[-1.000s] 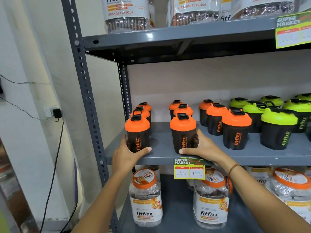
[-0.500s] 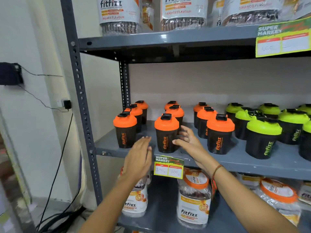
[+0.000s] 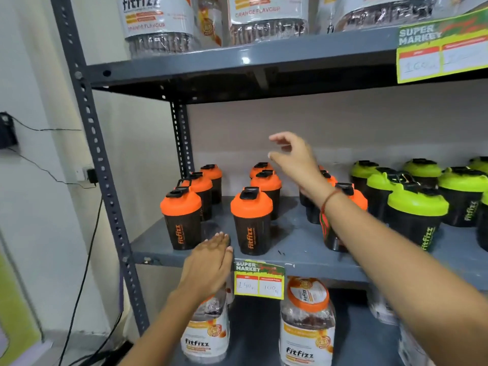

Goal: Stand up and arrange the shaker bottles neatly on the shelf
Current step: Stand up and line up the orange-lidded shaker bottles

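Observation:
Black shaker bottles stand upright in rows on the grey middle shelf point(image 3: 303, 256). Orange-lidded ones fill the left half, with front bottles at the left point(image 3: 181, 219) and the middle point(image 3: 251, 220); green-lidded ones point(image 3: 417, 220) fill the right. My left hand point(image 3: 208, 262) is flat and empty at the shelf's front edge, between the two front orange bottles, touching neither. My right hand point(image 3: 293, 158) is raised, fingers spread and empty, above the back orange bottles. Its forearm hides part of the third orange row point(image 3: 355, 196).
Large clear Fitfizz jars sit on the shelf above point(image 3: 158, 25) and below point(image 3: 306, 323). Yellow price tags hang on the middle point(image 3: 258, 280) and upper point(image 3: 443, 56) shelf edges. A perforated grey upright point(image 3: 105, 186) frames the left side. Cables and a plug point(image 3: 91, 174) run along the wall.
Both hands have let go of the two front orange bottles. The left hand drew back to the shelf edge; the right hand rose up and back over the rear bottles. The view moved closer.

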A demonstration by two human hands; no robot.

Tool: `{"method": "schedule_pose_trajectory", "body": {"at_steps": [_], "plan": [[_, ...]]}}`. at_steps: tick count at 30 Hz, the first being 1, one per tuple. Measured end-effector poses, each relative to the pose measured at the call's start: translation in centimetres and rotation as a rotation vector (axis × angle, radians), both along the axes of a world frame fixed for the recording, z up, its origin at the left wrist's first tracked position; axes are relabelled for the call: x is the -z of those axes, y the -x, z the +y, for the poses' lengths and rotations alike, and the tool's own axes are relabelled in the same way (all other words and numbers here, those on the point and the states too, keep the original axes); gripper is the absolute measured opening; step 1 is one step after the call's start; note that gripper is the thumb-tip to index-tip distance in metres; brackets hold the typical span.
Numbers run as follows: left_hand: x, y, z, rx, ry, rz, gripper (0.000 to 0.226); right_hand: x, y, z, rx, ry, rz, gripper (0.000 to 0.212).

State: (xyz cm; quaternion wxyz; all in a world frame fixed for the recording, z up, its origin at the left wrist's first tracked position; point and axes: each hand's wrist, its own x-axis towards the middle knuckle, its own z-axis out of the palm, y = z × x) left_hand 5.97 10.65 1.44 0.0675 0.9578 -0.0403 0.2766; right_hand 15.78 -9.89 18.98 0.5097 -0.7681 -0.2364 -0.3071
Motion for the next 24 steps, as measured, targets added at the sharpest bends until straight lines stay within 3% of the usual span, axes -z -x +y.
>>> {"method": "schedule_pose_trajectory", "body": {"at_steps": [2,5,8,12,18,24], "plan": [[0.1,-0.1,0.0,0.002,-0.011,-0.018,0.050,-2.5,-2.0,0.4,0.107,0.304,0.015,0.041],[0.2,-0.1,0.1,0.009,-0.011,-0.042,0.051,-3.6,-4.2,1.6,0.131,0.789,0.193,0.071],[0.4,0.0,0.0,0.019,-0.007,-0.071,0.054,-2.4,-5.7,3.0,0.133,1.014,0.327,0.086],[0.4,0.0,0.0,0.008,-0.008,-0.085,0.056,-0.6,-7.2,3.6,0.110,1.081,0.410,0.090],[0.5,-0.1,0.1,-0.008,-0.008,-0.056,0.055,0.0,-8.7,3.1,0.048,0.995,0.411,0.092],[0.2,0.2,-0.1,-0.012,-0.006,-0.057,0.058,0.4,-9.3,3.1,-0.025,0.906,0.433,0.078]]}}
